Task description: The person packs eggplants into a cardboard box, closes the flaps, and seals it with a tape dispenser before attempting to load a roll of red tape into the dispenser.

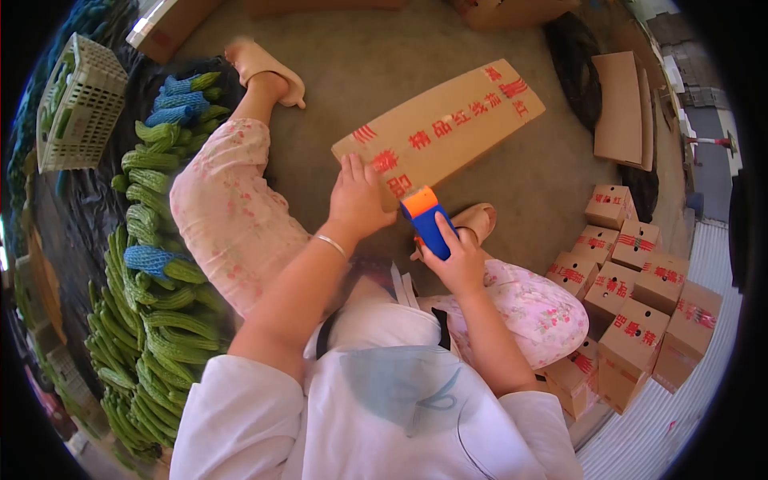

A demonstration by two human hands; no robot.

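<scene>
A long brown cardboard carton (448,128) with red printed characters lies on the floor in front of me. My left hand (358,200) rests at its near left end, fingers stretched onto the cardboard and thumb spread to the side. In my right hand (458,260) is a blue tape dispenser (430,228) with an orange end, gripped around its body. The orange end points at the carton's near end, beside the printed characters.
Green bitter melons (172,336) lie piled at left, some in blue net sleeves (152,260). A white plastic crate (84,104) stands behind them. Stacked printed cartons (632,332) fill the right side, and flat cardboard (622,112) lies at the upper right.
</scene>
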